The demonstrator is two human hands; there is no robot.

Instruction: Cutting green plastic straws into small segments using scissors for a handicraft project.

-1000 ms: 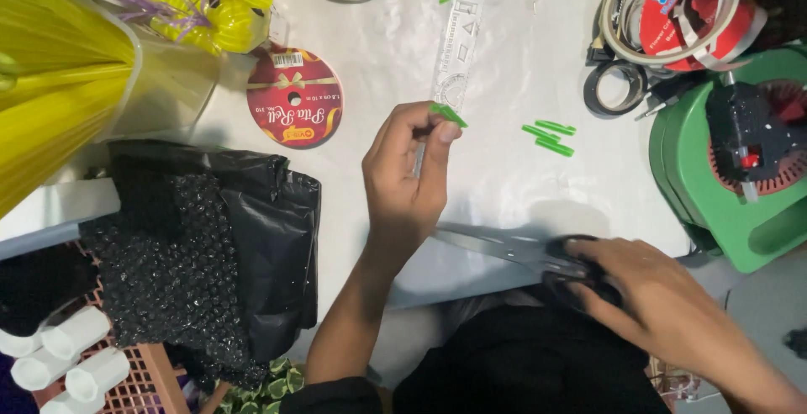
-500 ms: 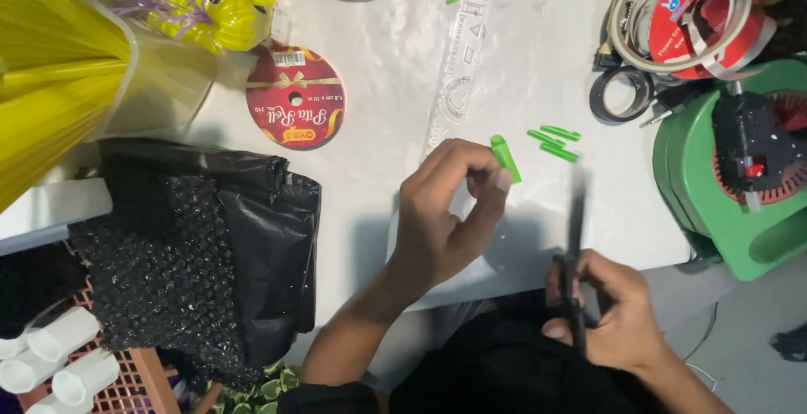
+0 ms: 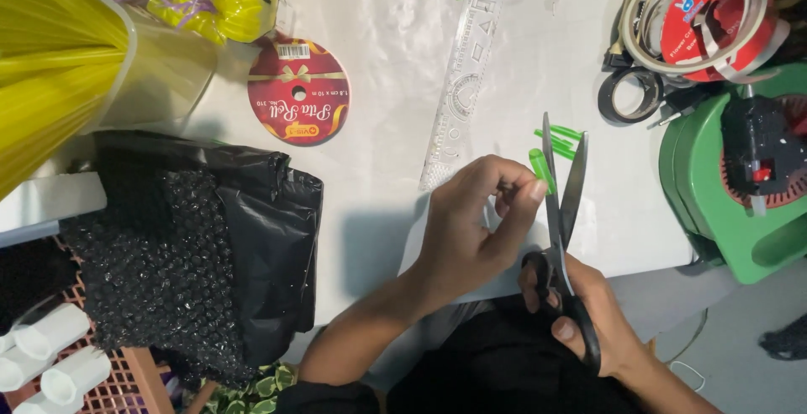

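Observation:
My left hand (image 3: 475, 225) pinches a short green straw piece (image 3: 541, 168) between thumb and fingertips, above the white table (image 3: 395, 86). My right hand (image 3: 588, 317) grips black-handled scissors (image 3: 561, 212), blades parted and pointing up, with the green piece just at the blades. A few cut green bits (image 3: 561, 141) lie on the table behind the blades. A clear plastic ruler (image 3: 464, 86) lies diagonally above my left hand.
A black plastic bag with bubble wrap (image 3: 193, 246) sits left. A red ribbon spool (image 3: 298, 90), yellow straws in a container (image 3: 59, 69), tape rolls (image 3: 706, 19) and a green tape dispenser (image 3: 740, 187) surround the work area. White tubes (image 3: 50, 351) lie bottom left.
My right hand swung the scissors from lying flat to upright and brought them up to the green piece. My left hand moved down and right with the piece.

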